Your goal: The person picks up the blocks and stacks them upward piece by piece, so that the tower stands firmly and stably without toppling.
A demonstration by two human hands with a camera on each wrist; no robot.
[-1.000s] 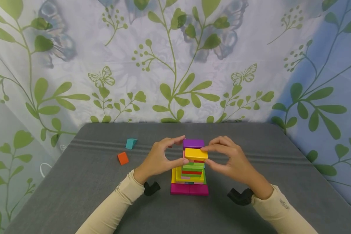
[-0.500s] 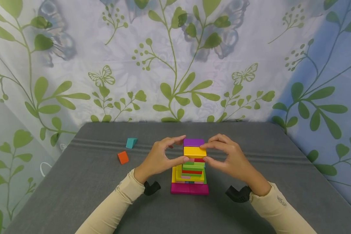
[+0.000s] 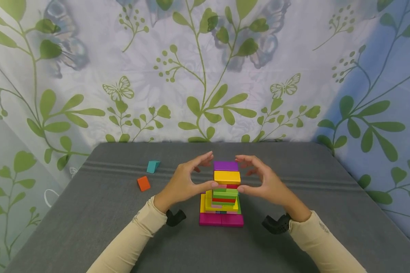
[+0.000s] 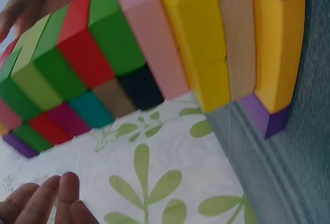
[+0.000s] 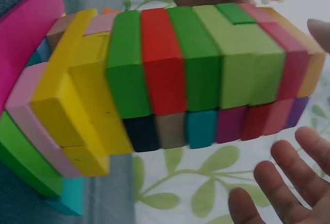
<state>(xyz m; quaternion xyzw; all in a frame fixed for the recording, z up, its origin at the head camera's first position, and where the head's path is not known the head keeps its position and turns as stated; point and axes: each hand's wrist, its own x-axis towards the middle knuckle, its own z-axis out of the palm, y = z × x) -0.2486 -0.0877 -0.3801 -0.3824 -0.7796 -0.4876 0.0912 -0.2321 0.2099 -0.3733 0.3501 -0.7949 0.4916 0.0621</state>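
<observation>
A tower of colourful wooden blocks (image 3: 224, 194) stands in the middle of the table on magenta base pieces (image 3: 221, 219). At its top, a yellow block (image 3: 227, 177) lies in front of a purple block (image 3: 226, 166). My left hand (image 3: 183, 185) is spread beside the left side, thumb tip right at the tower just under the yellow block. On the other side my right hand (image 3: 270, 186) is likewise spread, its thumb near the same level. In the right wrist view, the right fingers (image 5: 281, 180) are apart from the blocks. Neither hand grips a block.
To the left on the grey table (image 3: 99, 212) lie a teal triangular block (image 3: 153, 167) and an orange block (image 3: 144, 184). A patterned curtain (image 3: 205, 76) hangs behind the table. Black wrist-worn pieces (image 3: 276, 223) sit below the wrists.
The yellow block has shifted slightly left, squaring up on the tower in front of the purple block. My right hand has let go of it and opened; the left fingers have lifted slightly.
</observation>
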